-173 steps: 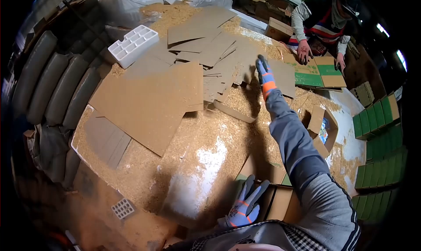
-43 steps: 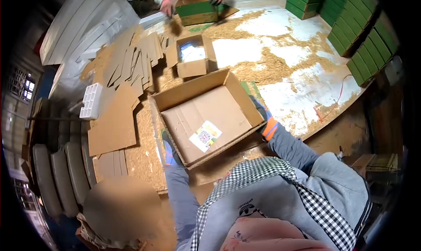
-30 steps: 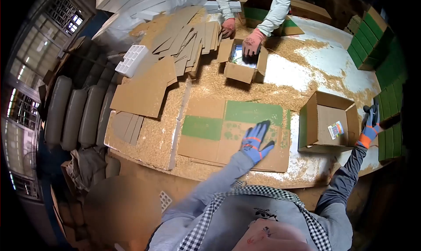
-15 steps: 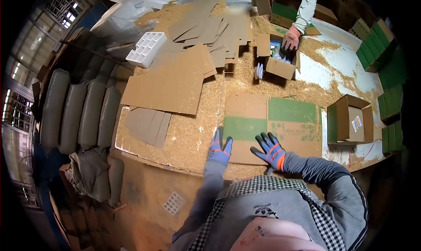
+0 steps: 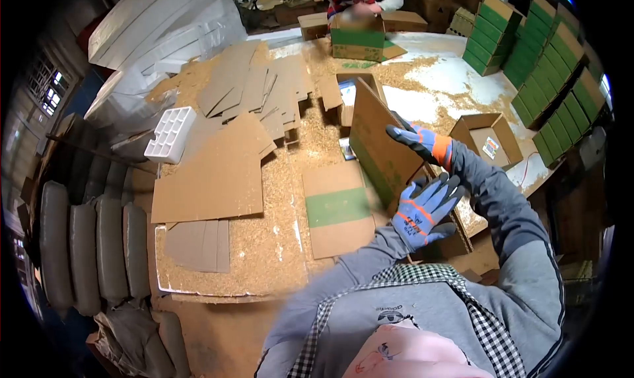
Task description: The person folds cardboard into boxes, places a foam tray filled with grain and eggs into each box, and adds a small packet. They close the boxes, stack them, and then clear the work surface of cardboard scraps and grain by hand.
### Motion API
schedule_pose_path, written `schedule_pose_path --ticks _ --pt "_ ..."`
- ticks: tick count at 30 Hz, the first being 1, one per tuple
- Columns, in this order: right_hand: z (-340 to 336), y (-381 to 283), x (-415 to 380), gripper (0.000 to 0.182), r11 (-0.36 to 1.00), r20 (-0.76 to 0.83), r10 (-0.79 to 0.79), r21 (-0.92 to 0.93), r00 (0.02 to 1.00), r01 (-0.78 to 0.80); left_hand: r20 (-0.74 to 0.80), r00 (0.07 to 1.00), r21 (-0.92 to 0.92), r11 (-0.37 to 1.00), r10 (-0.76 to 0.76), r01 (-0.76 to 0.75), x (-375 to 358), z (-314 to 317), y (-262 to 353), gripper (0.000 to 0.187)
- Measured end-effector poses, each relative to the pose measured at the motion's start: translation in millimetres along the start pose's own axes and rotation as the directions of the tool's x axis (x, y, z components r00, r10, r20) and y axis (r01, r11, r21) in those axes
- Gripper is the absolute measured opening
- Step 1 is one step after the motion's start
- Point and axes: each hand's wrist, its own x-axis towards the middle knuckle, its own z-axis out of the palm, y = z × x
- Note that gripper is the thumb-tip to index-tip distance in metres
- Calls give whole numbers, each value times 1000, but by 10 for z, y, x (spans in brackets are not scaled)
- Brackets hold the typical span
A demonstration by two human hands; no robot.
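Stretches the right hand (image 5: 422, 143), in blue knit with dark-coated fingertips, fingers straight and close, against the brown face of a stiff corrugated carton (image 5: 380, 137). Spreads the left hand (image 5: 419, 217), fingers apart, over its near edges. Stands the carton tilted, partly opened out, at the right of the flake-strewn table (image 5: 261, 275). Has, just left, a flat, green-banded cardboard sheet (image 5: 338, 209); farther off, a white, square-celled tray (image 5: 170, 135).
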Motion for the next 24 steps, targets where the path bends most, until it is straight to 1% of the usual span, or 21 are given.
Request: schedule_pose_path --ticks 1,3,4,6,7,8,9,10,11,12,13,14,16,17,18,19,20,21,22,23,24 --pt "-78 -40 -44 54 827 -42 451 396 891 -400 -13 1000 21 999 25 -24 -28 44 -52 61" --pt "-181 47 -331 50 289 241 787 670 569 -684 6 998 149 987 63 -63 -152 9 -135 41" --pt "-306 254 -507 48 245 355 770 603 530 -760 -33 998 195 980 51 -43 43 -292 -139 23" --pt "-589 259 -629 45 619 241 660 362 712 -697 -107 990 371 920 -93 127 351 -930 -374 16" --pt "-961 -34 -433 46 652 430 606 215 669 -728 -132 971 462 855 -198 237 320 -991 -745 20" --pt "-1125 -204 -338 53 737 621 473 110 625 -667 182 827 645 700 -532 308 210 -898 -953 22" --pt "-1134 -477 -301 67 812 657 361 128 662 -570 435 651 708 683 -622 180 46 -762 -1129 28" --pt "-1042 -581 -245 67 822 641 363 123 676 -557 519 680 707 707 -519 0 -105 -651 -1164 37" --pt "-934 -624 -138 72 870 686 338 33 644 -492 430 823 742 665 -372 -86 -84 -695 -1121 46" --pt "-842 -625 -8 78 905 735 321 -51 598 -423 258 925 800 598 -279 -43 60 -846 -1053 56" --pt "-653 -513 116 75 858 729 371 -32 575 -512 131 945 830 555 -301 61 157 -1032 -1035 67" --pt "-259 -514 79 65 756 640 467 69 611 -651 -58 916 787 547 -398 287 217 -1145 -1226 77" --pt "-51 -577 -91 52 924 83 356 115 931 -364 267 585 390 641 -766 661 108 -1299 -1039 83" --pt "-176 -678 -108 51 981 -364 195 59 911 -187 362 660 494 736 -658 463 -111 -1198 -818 76" --pt "-321 -747 -141 53 948 -505 152 -168 849 -270 484 683 561 793 -547 238 -474 -1023 -512 71" --pt "-171 -800 -251 53 866 -615 419 50 668 -498 367 743 628 738 -560 246 -550 -1033 -250 68" --pt "-67 -730 -419 54 687 -380 726 440 572 -579 241 797 693 673 -554 258 -638 -1037 -106 66" --pt "32 -658 -585 55 334 -86 918 690 386 -642 -221 687 280 630 -692 725 -1158 -602 -466 65" --pt "55 -551 -869 58 -211 528 763 748 372 -630 -86 593 -201 597 -800 777 -1071 -618 -488 63" --pt "-49 -684 -930 61 -187 525 745 757 412 -627 59 472 -790 248 -880 561 -989 -633 -509 61" --pt "-188 -773 -962 64 -150 520 722 762 456 -630 196 336 -956 -104 -921 273 -914 -644 -527 59"
